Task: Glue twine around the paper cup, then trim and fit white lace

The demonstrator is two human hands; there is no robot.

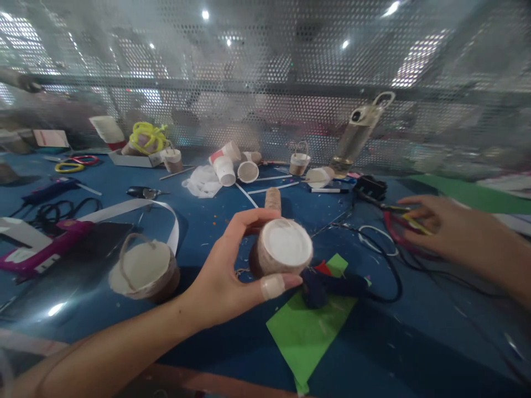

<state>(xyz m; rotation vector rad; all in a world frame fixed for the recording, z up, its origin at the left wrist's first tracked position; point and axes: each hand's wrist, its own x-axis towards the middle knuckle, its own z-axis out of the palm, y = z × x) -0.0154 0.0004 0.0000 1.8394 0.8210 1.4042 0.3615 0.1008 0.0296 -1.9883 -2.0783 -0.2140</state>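
My left hand is closed around a paper cup wrapped in brown material, its white round end tilted up at me. A bandage is wrapped around the left thumb. At the right, my right hand has its fingers closed on what look like scissors with yellow and red handles; the blades are not clear. Just beyond the held cup stands a brown roll. Below it, a dark blue glue gun lies on green paper.
A wrapped cup with a twine handle stands left, near a magenta glue gun and white ribbon. Paper cups, crumpled white material and a bottle are along the perforated screen. Black cables trail right.
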